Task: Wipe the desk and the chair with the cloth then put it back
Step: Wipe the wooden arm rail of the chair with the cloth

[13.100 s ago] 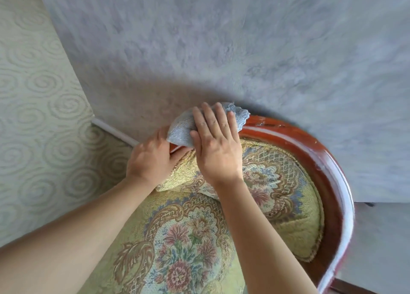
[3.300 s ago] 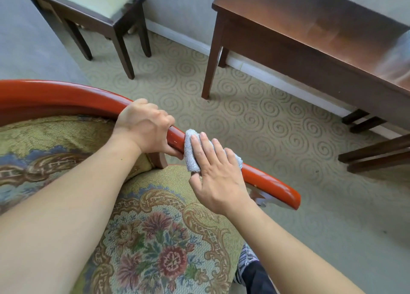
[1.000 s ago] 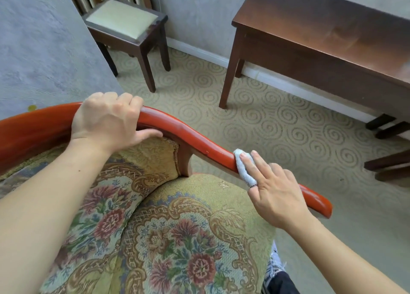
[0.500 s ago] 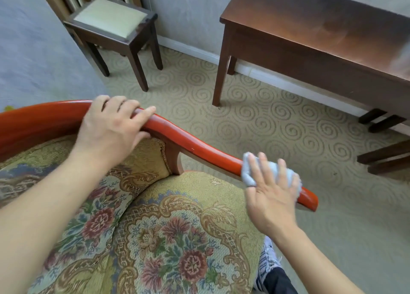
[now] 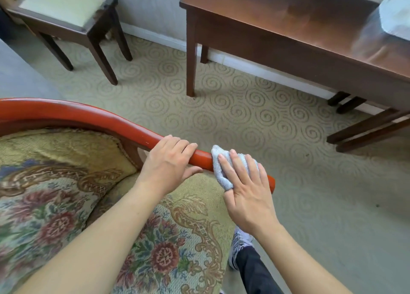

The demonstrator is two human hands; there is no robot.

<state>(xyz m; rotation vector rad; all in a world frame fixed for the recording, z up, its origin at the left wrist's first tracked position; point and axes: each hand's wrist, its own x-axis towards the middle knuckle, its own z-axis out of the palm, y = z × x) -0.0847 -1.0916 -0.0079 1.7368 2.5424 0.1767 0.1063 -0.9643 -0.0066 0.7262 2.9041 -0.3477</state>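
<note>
A chair with a glossy red wooden arm rail and floral upholstered seat fills the lower left. My right hand presses a pale blue cloth flat onto the rail near its front end, fingers spread over it. My left hand grips the rail just left of the cloth, fingers curled over the top. The dark wooden desk stands against the wall at the upper right.
A small dark stool with a pale cushion stands at the upper left. A pale folded item lies on the desk's right end. Swirl-patterned carpet lies between chair and desk. My shoe shows below the seat.
My left hand has slid along the rail toward its front end, now right beside the cloth. My right hand with the cloth has shifted slightly back from the rail's tip.
</note>
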